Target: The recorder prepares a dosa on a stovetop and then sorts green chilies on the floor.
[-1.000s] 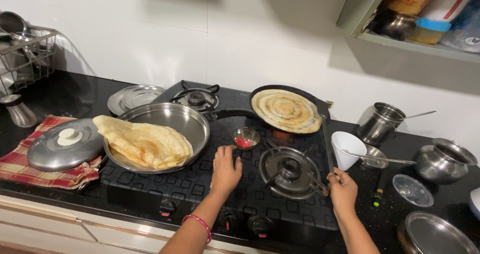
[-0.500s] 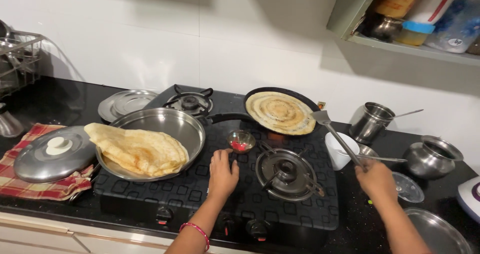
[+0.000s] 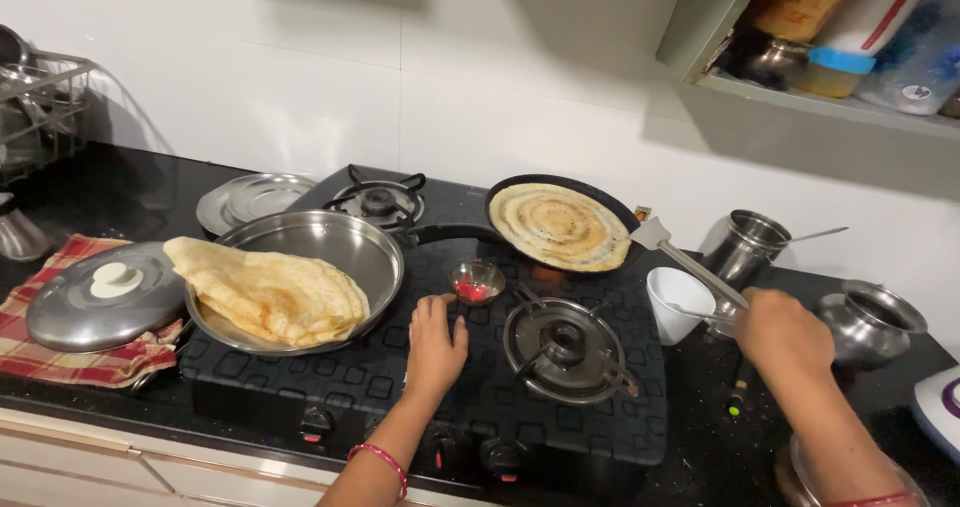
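My left hand rests flat and empty on the stove, just before the small red bowl. My right hand's grip is closed on the spatula, its long axis running up-left to the pancake in the far pan.
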